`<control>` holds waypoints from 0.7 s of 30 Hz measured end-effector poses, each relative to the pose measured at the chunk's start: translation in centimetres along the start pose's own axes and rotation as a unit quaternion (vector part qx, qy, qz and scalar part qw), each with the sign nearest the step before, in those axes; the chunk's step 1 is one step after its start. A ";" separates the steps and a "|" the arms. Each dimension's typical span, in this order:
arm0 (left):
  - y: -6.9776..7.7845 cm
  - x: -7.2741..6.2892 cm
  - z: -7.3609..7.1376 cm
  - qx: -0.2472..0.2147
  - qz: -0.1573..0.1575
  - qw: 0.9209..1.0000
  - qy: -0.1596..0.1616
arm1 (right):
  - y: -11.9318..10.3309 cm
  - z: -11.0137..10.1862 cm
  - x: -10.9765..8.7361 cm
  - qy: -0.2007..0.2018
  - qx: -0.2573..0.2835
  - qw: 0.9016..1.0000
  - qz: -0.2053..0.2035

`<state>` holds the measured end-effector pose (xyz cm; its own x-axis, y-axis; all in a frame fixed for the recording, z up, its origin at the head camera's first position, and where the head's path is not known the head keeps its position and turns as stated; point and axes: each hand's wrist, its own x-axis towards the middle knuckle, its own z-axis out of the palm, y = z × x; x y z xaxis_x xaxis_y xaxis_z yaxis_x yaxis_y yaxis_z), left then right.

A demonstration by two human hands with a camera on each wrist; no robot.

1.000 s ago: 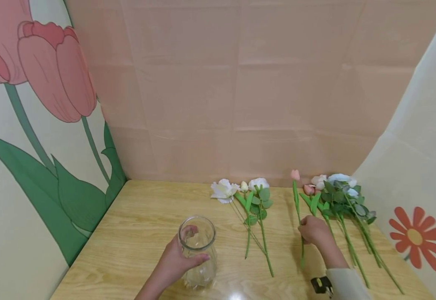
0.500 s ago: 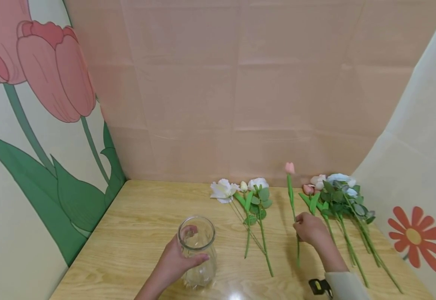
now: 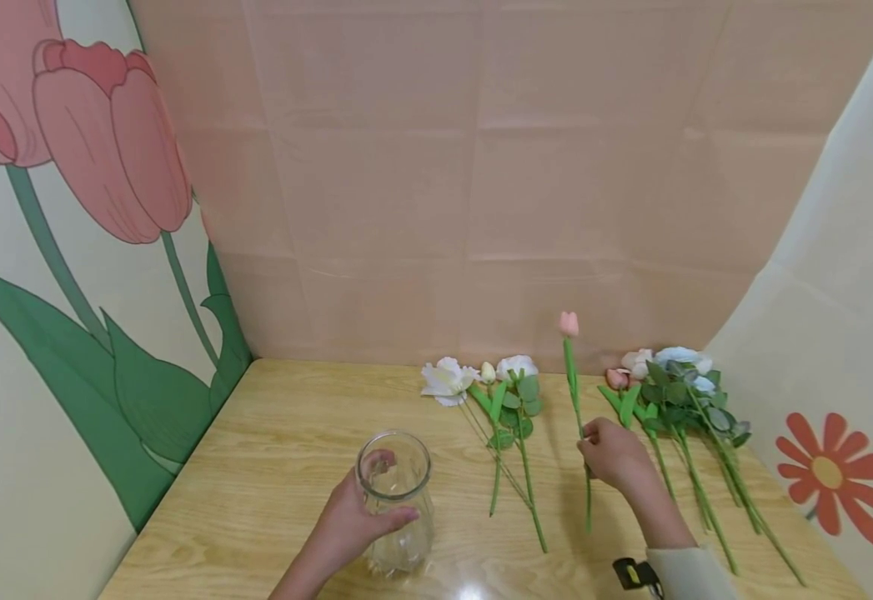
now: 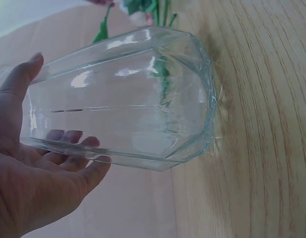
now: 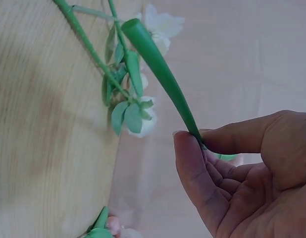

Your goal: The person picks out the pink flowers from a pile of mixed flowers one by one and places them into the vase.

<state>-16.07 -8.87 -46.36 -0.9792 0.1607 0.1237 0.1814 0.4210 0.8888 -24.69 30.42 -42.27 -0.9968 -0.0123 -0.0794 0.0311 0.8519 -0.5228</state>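
My left hand (image 3: 353,518) grips a clear glass vase (image 3: 403,533) below its round rim, thumb on the near side and fingers behind. The vase stands upright on the table; its faceted base shows in the left wrist view, with the fingers (image 4: 96,171) along its wall. My right hand (image 3: 616,454) pinches a pink tulip (image 3: 569,325) by its green stem between thumb and forefinger. Its bloom points up and away, and the stem's lower end (image 5: 160,67) juts toward the camera in the right wrist view. The bloom is mostly hidden behind the hand there.
On the wooden table (image 3: 278,442), white flowers (image 3: 449,381) with green stems lie between the vase and the right hand. A pile of pink and pale blue flowers (image 3: 679,358) lies at the right. Printed curtains (image 3: 834,350) border the sides, and a pinkish cloth (image 3: 406,192) hangs behind.
My right hand has moved left with the tulip, and its bloom now stands higher, further from the flower pile. My left hand and the vase have stayed put.
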 end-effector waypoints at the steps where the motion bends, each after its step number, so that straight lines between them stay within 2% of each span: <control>1: 0.0 0.0 0.0 0.000 0.000 1.000 0.000 | -0.2 0.0 -0.1 0.000 0.003 1.000 -0.001; 21: 0.0 0.0 0.1 -0.005 -0.004 1.000 0.001 | -2.8 0.4 -1.2 0.038 0.037 0.998 -0.029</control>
<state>-16.05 -8.80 -46.38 -0.9810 0.1548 0.1169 0.1719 0.4139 0.8940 -23.56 27.91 -41.04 -0.9997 -0.0187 0.0161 -0.0246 0.8102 -0.5856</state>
